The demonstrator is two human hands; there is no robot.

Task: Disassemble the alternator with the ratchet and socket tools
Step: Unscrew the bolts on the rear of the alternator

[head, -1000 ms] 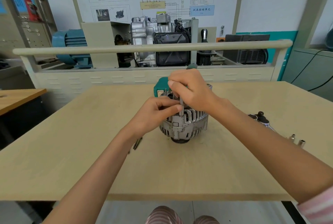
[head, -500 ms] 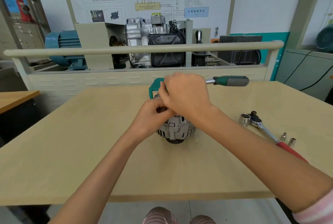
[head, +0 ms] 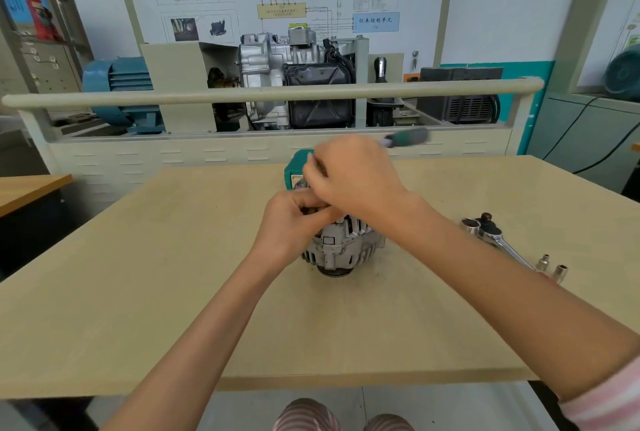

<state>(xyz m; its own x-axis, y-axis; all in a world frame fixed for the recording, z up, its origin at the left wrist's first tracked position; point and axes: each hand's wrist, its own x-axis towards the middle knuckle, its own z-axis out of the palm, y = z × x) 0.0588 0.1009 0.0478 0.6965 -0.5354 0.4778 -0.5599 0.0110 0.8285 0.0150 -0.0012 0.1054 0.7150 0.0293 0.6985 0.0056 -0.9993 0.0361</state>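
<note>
A silver finned alternator [head: 341, 245] stands on the beige table [head: 173, 278] at its middle. My left hand [head: 292, 222] curls around the top of the alternator, its fingers pinching at something small that I cannot make out. My right hand [head: 353, 176] sits just above and grips a ratchet; its green-and-grey handle [head: 408, 138] sticks out to the right, blurred. The ratchet head and any socket are hidden under my hands.
A teal box [head: 294, 167] stands right behind the alternator. A second ratchet with a red handle [head: 495, 236] lies on the table at right, with two small sockets [head: 552, 266] beside it. A railed training bench with an engine [head: 294, 80] stands beyond the table.
The ratchet handle has swung out to the right of my right hand and then back a little toward it. My left hand stays curled on the alternator's top. The camera view shifted.
</note>
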